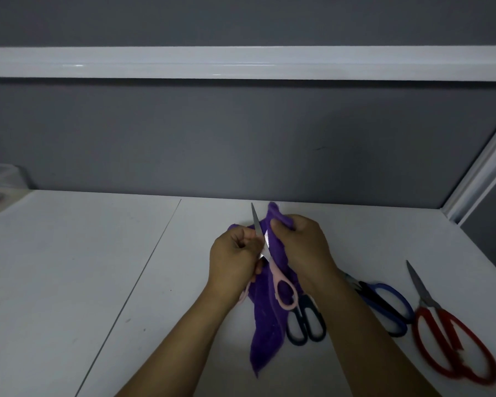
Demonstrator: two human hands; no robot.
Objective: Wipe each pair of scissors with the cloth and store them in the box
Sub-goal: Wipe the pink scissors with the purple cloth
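My left hand [235,259] grips pink-handled scissors [284,290] near the pivot, with the blade tip pointing up and away. My right hand [301,245] pinches a purple cloth [267,333] against the blade; the cloth hangs down to the table. Black-handled scissors [307,322] lie partly under my right forearm. Blue-handled scissors [387,305] and red-handled scissors [453,342] lie on the table to the right. A translucent box [0,190] stands at the far left edge, with a dark item dimly visible inside.
The white table [98,267] has a seam running diagonally on its left half. A grey partition wall [241,138] with a white rail closes the back, and a white-framed panel [478,173] closes the right side.
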